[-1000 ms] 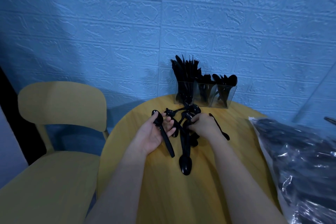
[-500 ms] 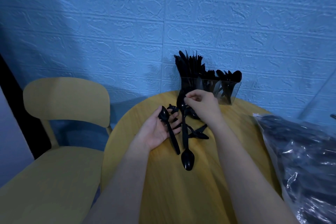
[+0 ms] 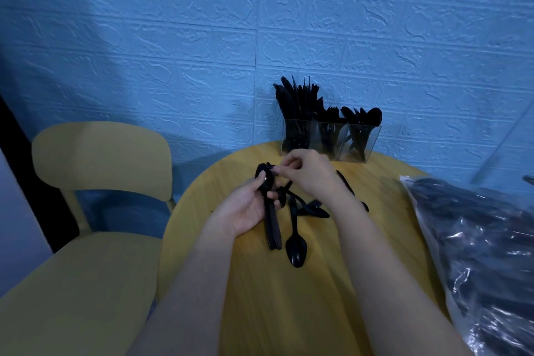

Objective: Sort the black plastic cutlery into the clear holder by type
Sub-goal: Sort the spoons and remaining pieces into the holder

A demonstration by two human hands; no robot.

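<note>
My left hand [image 3: 245,208] grips a small bunch of black plastic spoons [image 3: 273,228], bowls up and handles pointing down toward me. My right hand [image 3: 309,173] meets it from the right, its fingertips pinching the bowl end of a spoon at the top of that bunch. A loose black spoon [image 3: 294,248] lies on the table just right of the bunch, and a small pile of black cutlery [image 3: 313,211] sits partly hidden under my right wrist. The clear holder [image 3: 358,141] stands at the table's far edge, its three compartments filled with black cutlery.
The round yellow table [image 3: 289,312] carries a large clear plastic bag of black cutlery [image 3: 479,243] along its right side. A yellow chair [image 3: 101,159] stands to the left. A blue brick-pattern wall rises right behind the holder.
My right hand has come left from the pile near the holder to my left hand. The bunch in my left hand looks thicker than before.
</note>
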